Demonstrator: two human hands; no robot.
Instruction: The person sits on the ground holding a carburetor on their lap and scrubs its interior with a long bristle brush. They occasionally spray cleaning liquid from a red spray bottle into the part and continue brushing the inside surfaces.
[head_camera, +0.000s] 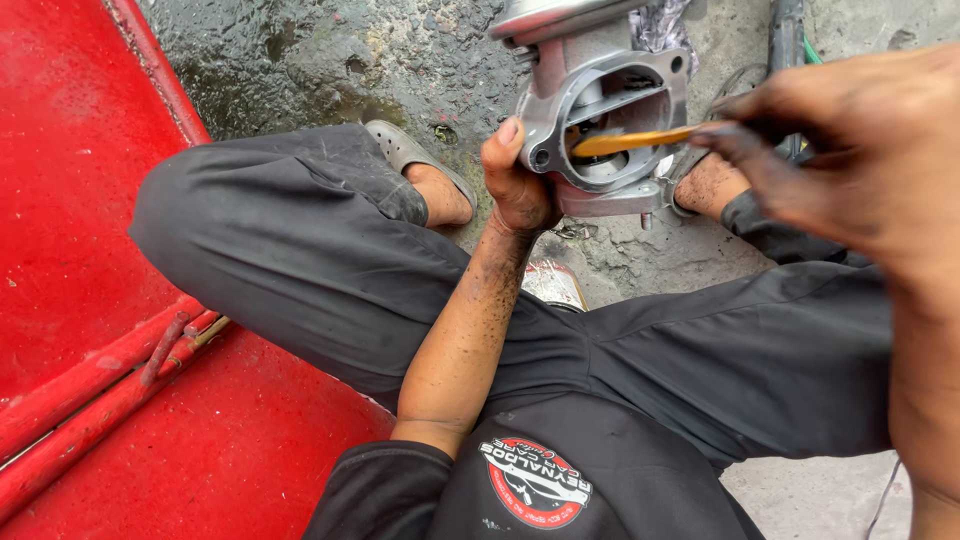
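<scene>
The work looks to be in mid-course: a grey metal engine part (600, 110) is held up over the wet ground (330, 60), far from the body and between the knees, and a thin orange stick (640, 138) reaches into its round opening. Grime shows on both hands, and nothing tells whether the opening is clean yet. The left hand (518, 180) rises on a straight forearm, fingers wrapped tight round the part's left edge. The right hand (850, 150) comes in from the right, blurred, fingertips pinched narrow on the stick's end. A red panel (90, 250) lies at left.
</scene>
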